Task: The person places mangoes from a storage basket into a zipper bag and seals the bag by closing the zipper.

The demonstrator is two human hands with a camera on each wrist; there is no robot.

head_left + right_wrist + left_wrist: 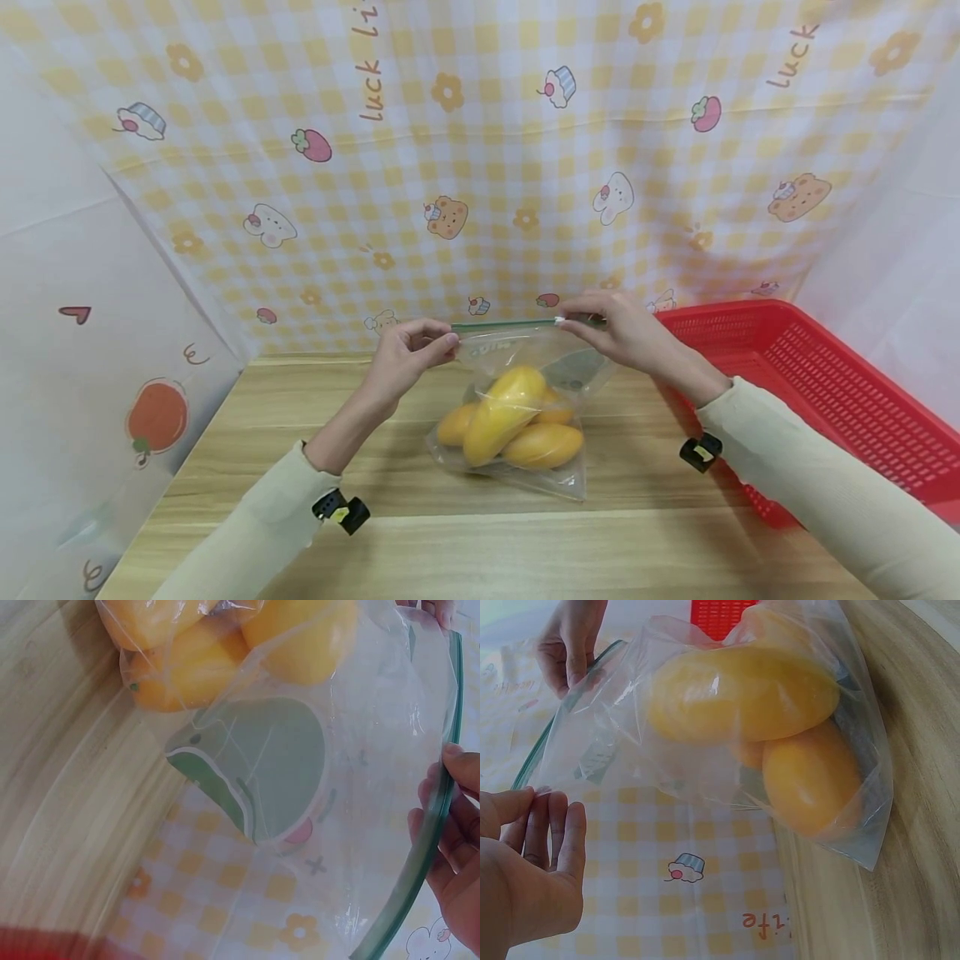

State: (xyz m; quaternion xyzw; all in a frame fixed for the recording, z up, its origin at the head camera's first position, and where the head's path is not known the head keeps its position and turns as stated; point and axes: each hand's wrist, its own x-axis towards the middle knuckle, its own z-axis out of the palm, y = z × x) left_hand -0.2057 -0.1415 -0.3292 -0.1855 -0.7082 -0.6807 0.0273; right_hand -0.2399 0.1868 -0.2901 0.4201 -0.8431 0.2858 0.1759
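Note:
A clear zip bag (495,346) with a green closure strip (506,326) along its top stands on the table. Several yellow mangoes (504,417) lie in its lower part, pressed together behind the plastic. My left hand (408,358) pinches the strip's left end between thumb and fingers; the left wrist view shows the thumb and fingertips meeting at the bag's edge (536,761). Farther right along the strip, my right hand (626,333) pinches it beside a small white slider (559,320). A grey-green print (262,757) shows on the bag in the right wrist view.
A red plastic basket (832,375) with a lattice wall stands on the right, close to my right forearm. Behind the wooden table (420,550) hangs a yellow checked cloth (480,142). White sheets border both sides.

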